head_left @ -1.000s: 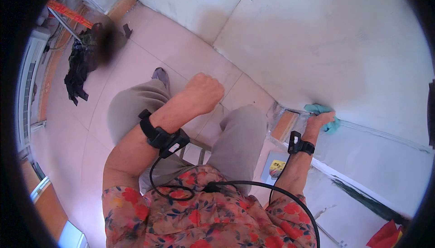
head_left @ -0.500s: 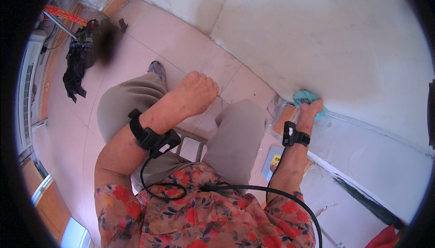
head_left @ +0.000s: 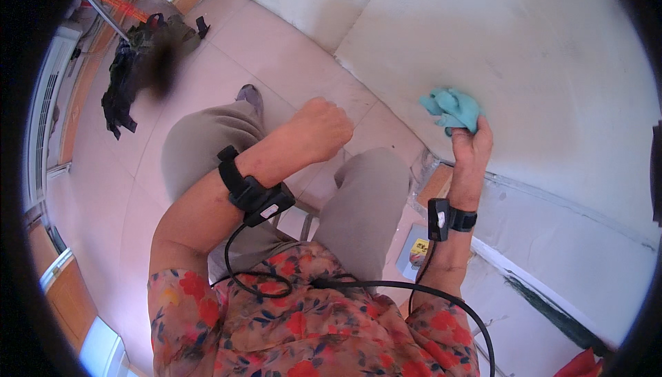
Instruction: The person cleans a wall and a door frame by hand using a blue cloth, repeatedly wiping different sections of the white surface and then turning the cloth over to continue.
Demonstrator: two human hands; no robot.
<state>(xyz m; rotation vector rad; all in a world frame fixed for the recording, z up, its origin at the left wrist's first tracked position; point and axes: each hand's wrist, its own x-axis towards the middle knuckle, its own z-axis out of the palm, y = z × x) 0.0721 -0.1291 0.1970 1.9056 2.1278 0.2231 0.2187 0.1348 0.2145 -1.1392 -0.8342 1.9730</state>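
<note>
A teal cloth [head_left: 453, 107] is bunched in the fingers of my right hand [head_left: 472, 141]. It sits in front of the pale wall panel [head_left: 552, 94]; whether it touches the surface, I cannot tell. My left hand [head_left: 323, 127] is curled into a fist above my knees, with nothing showing in it; its palm side is hidden. Each forearm wears a black strapped device, the left one [head_left: 256, 194] and the right one [head_left: 449, 219], joined to black cables.
Pink tiles cover the floor [head_left: 234, 53]. Dark cloth strips [head_left: 123, 87] hang on a metal pole at the far left. A white slatted unit [head_left: 52, 101] stands along the left side. A grey box with a yellow label [head_left: 416, 251] lies near my right forearm. A ledge edge [head_left: 510, 267] runs at the right.
My right hand has lifted the teal cloth from the low edge of the wall, moving it up and slightly left in the picture. My left fist has shifted a little right.
</note>
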